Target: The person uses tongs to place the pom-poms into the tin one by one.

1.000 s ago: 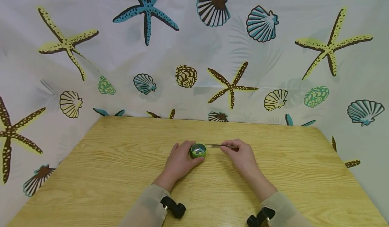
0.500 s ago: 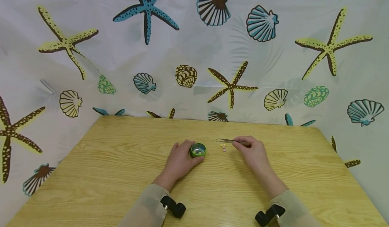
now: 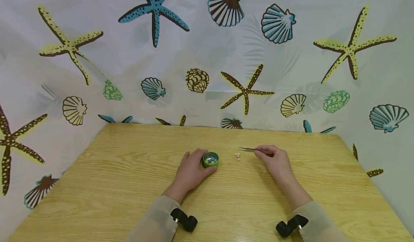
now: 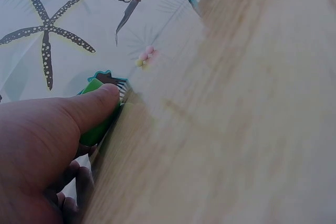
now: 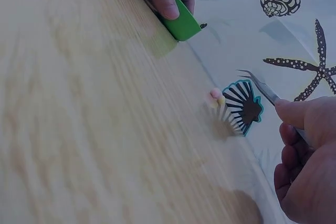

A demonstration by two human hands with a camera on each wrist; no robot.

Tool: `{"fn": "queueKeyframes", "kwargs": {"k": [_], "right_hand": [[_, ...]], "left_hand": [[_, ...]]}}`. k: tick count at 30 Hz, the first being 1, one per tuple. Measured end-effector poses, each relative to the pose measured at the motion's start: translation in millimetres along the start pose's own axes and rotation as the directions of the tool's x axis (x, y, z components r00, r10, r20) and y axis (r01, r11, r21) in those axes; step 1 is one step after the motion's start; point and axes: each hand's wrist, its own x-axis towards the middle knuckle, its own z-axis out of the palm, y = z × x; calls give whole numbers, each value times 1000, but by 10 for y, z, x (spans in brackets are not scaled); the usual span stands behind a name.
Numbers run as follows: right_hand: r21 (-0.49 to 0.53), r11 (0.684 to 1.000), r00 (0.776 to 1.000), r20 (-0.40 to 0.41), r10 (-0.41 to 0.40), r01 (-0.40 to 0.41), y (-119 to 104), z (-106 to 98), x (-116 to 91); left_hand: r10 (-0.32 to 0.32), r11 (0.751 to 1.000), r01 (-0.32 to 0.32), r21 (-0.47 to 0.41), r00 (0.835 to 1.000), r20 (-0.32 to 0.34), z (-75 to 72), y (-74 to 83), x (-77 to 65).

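My left hand (image 3: 193,172) grips a small round green cup (image 3: 211,164) between thumb and fingers on the table. The cup has a shiny silvery inside, with small pale and yellowish bits at its bottom. To the right, my right hand (image 3: 276,163) pinches slim metal tweezers (image 3: 253,150) with bent tips pointing left. In the right wrist view the tips of the tweezers (image 5: 254,78) stand slightly apart with nothing between them. Several small pink and yellow beads (image 3: 238,157) lie on the table between the cup and the right hand, just in front of the tweezer tips.
The wooden table (image 3: 129,184) spreads around both hands. A pale cloth (image 3: 207,55) printed with starfish and shells hangs behind the table and along its sides. Each sleeve bears a black camera mount (image 3: 184,220).
My right hand has moved right with the tweezers, away from the cup, and the beads have come into view. The left hand stays on the cup.
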Motion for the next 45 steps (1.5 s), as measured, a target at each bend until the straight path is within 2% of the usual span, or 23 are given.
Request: {"fn": "queueKeyframes", "kwargs": {"k": [13, 26, 45], "right_hand": [[-27, 999, 999, 1, 39, -39, 96, -18, 71], [-71, 996, 999, 14, 50, -49, 148, 14, 117], [-99, 995, 1000, 6, 29, -28, 175, 56, 128]], "left_hand": [[15, 1000, -15, 5, 1000, -9, 13, -16, 15], [3, 1000, -3, 4, 1000, -1, 7, -9, 21], [3, 1000, -3, 2, 1000, -5, 14, -10, 19]]}}
